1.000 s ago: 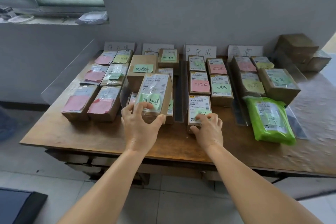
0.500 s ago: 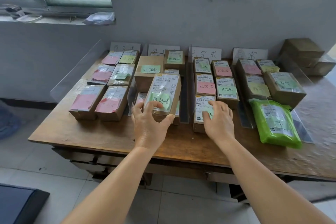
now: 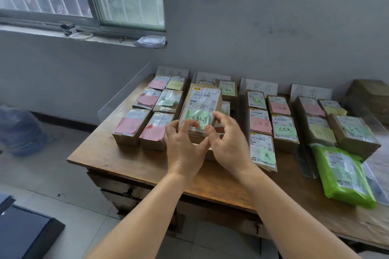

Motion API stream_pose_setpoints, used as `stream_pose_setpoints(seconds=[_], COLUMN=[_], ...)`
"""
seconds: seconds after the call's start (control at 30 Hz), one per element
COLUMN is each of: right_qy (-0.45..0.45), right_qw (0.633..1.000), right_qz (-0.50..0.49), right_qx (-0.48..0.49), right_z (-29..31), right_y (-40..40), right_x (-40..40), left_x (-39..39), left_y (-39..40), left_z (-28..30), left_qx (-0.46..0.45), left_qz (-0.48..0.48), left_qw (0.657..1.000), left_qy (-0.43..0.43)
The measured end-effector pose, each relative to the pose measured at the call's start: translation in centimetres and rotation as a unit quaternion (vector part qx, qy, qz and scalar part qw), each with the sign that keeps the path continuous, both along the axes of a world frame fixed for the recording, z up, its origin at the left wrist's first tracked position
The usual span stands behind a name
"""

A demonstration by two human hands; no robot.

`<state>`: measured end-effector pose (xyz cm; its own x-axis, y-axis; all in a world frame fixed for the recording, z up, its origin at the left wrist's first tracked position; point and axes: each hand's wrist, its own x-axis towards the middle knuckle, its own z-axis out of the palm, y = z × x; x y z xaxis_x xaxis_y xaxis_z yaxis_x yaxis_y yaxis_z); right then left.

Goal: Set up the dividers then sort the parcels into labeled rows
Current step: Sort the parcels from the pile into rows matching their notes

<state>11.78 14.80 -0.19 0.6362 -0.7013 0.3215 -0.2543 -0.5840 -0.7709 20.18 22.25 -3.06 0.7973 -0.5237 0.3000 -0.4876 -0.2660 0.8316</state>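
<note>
Small cardboard parcels with coloured sticky notes lie in rows on a wooden table [image 3: 130,164], under white row labels [image 3: 261,88] propped at the wall. My left hand [image 3: 183,147] grips a raised, tilted parcel with a green note [image 3: 200,111] by its near left corner, above the second row. My right hand [image 3: 226,143] touches that parcel's near right corner with curled fingers. A flat parcel with a green note [image 3: 262,150] lies at the front of the third row. Clear dividers [image 3: 124,94] stand between rows.
A green plastic mailer [image 3: 343,176] lies at the front right. Brown boxes [image 3: 370,94] are stacked at the far right by the wall. A window and sill are up left, a dark object [image 3: 23,233] on the floor at lower left.
My right hand left the flat parcel in the third row and came over to the parcel in my left hand. That parcel is raised higher. The camera view shifted left and up.
</note>
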Motion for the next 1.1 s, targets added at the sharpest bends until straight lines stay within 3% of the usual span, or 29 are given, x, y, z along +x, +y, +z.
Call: stream_pose_setpoints(seconds=[0.5, 0.87, 1.1], right_qy=[0.093, 0.157, 0.185], right_qw=[0.987, 0.970, 0.966], right_qz=[0.128, 0.161, 0.152], right_qx=[0.006, 0.094, 0.100], right_z=[0.8, -0.9, -2.9], right_y=[-3.0, -7.7, -8.7], right_x=[16.1, 28.0, 31.9], left_x=[13.5, 25.3, 29.4], left_y=[-1.2, -6.0, -7.3], left_z=[1.6, -0.1, -1.8], left_qx=[0.051, 0.163, 0.196], left_qz=[0.129, 0.137, 0.110], left_qw=[0.990, 0.977, 0.974], left_qy=[-0.024, 0.010, 0.028])
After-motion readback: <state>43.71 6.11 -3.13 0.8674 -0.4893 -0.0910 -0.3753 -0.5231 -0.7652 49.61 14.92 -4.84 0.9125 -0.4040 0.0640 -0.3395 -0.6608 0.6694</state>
